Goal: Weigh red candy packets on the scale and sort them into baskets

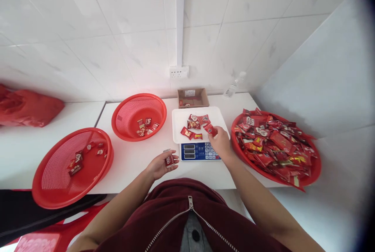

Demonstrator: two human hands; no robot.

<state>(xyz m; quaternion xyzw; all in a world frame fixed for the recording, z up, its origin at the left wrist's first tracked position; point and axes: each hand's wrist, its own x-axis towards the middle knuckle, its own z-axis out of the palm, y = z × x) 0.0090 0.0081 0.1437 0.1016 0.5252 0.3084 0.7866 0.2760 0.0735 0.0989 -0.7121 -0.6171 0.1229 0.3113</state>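
Observation:
In my left hand (159, 165), palm up in front of the scale, lies a red-wrapped candy (169, 159), held by the fingers. My right hand (220, 141) pinches another red candy packet (209, 129) over the right front part of the white weighing tray (180, 121). Several wrapped candies (193, 124) rest on that tray, some with yellow print. Below it shows the blue keypad panel of the digital scale (200, 151). To the right of my right hand stands a red basket (315, 170) heaped with red candy packets (275, 142).
Two red mesh baskets stand at the left, the farther basket (120, 105) and the nearer basket (43, 193), each with several candies. Behind the tray is a cardboard box (192, 97). A clear bottle (233, 86) stands by the wall. Red bags (32, 107) lie far left.

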